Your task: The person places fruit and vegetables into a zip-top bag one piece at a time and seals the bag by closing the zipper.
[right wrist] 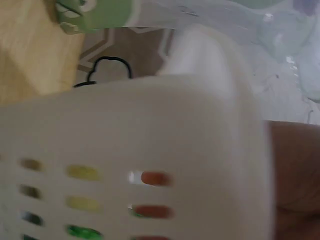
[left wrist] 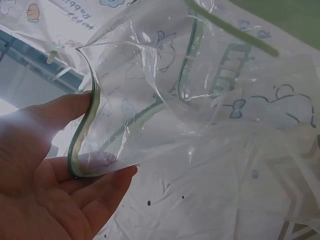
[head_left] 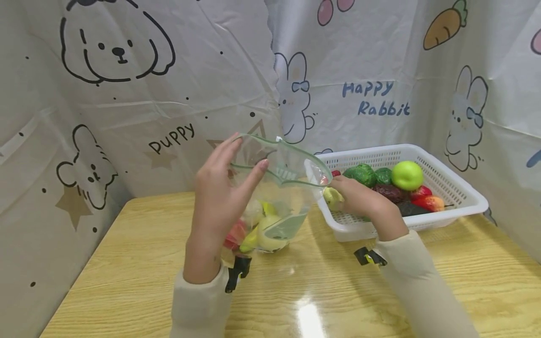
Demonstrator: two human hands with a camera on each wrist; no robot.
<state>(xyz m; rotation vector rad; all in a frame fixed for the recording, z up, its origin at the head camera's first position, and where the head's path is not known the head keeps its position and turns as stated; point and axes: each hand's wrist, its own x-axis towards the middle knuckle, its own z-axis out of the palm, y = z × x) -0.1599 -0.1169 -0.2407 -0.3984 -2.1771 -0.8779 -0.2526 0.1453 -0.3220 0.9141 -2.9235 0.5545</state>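
My left hand [head_left: 220, 183] holds the mouth of a clear zip bag [left wrist: 165, 115], its thumb and fingers at the green-edged rim. Inside the bag, low down, show a yellow banana [head_left: 249, 240], a pale yellow round fruit [head_left: 270, 230] and a red fruit [head_left: 235, 234]. My right hand [head_left: 361, 197] reaches over the left end of a white slotted basket [head_left: 465, 206]. Right by its fingers is a pale yellow-green fruit [head_left: 333, 199]; I cannot tell whether they grip it. The basket wall hides most of this hand in the right wrist view.
The basket also has a green apple [head_left: 407, 175], a bumpy green fruit [head_left: 364, 174], a dark brown one [head_left: 386, 192] and several red and orange pieces. It stands on a wooden table [head_left: 139, 272]. Printed curtains [head_left: 220, 70] hang behind and at both sides.
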